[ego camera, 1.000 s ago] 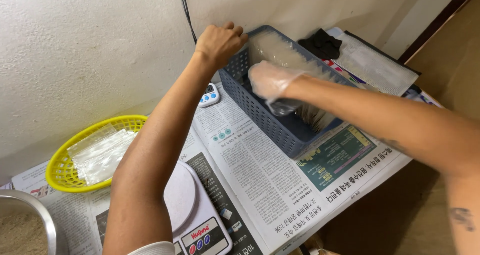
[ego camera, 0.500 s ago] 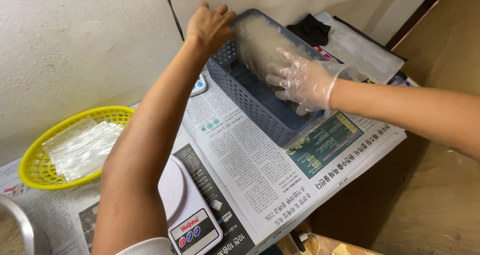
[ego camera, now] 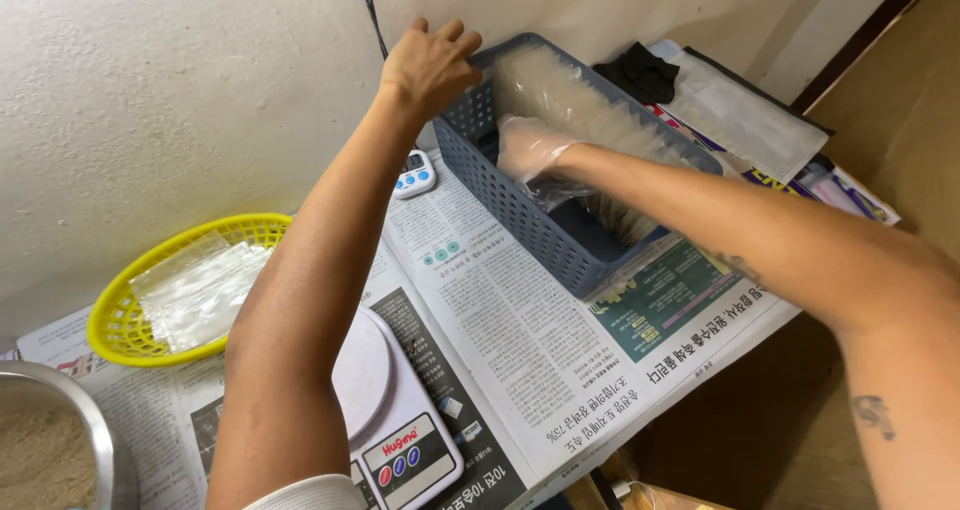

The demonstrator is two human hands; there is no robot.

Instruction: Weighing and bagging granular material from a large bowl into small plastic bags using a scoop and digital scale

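A blue-grey slotted plastic basket [ego camera: 520,220] stands on newspaper against the wall. A row of clear plastic bags [ego camera: 585,100] stands packed inside it. My left hand [ego camera: 430,65] is bare and grips the basket's far left corner at the rim. My right hand [ego camera: 530,148] wears a thin clear glove and reaches down into the basket's left part, among the bags. Its fingertips are buried in the plastic, so I cannot tell whether they hold a bag.
A yellow oval basket [ego camera: 105,315] with flat clear bags [ego camera: 200,290] sits at the left. A white kitchen scale [ego camera: 400,440] is under my left arm and a small timer [ego camera: 413,175] lies by the wall. A metal bowl [ego camera: 95,420] of grain is bottom left. Papers [ego camera: 750,120] lie behind the blue basket.
Half a second ago my gloved right hand was raised, fingers spread, above the basket's near side. It has since dropped back in among the bags. My left hand stays on the corner.
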